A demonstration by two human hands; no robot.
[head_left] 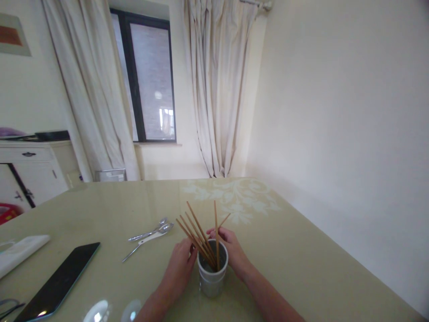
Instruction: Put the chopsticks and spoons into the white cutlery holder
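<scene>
A pale ceramic cup (212, 282) stands upright on the table, with several thin wooden chopsticks (200, 230) leaning out of it. Most of them tilt to the left, one is nearly vertical and one slants right. My left hand (181, 264) is curled against the cup's left side, its fingertips close to the leaning chopsticks and partly hidden. From the right, my right hand (232, 250) reaches round the cup's far side with bent fingers. The chopsticks and the rim cover part of its fingertips.
Metal spoons (164, 228) and another utensil with a white part (147, 238) lie left of the cup. A black tablet (60, 281) rests farther left, beside a white object (23, 252). The glossy table (295, 259) meets a wall on the right.
</scene>
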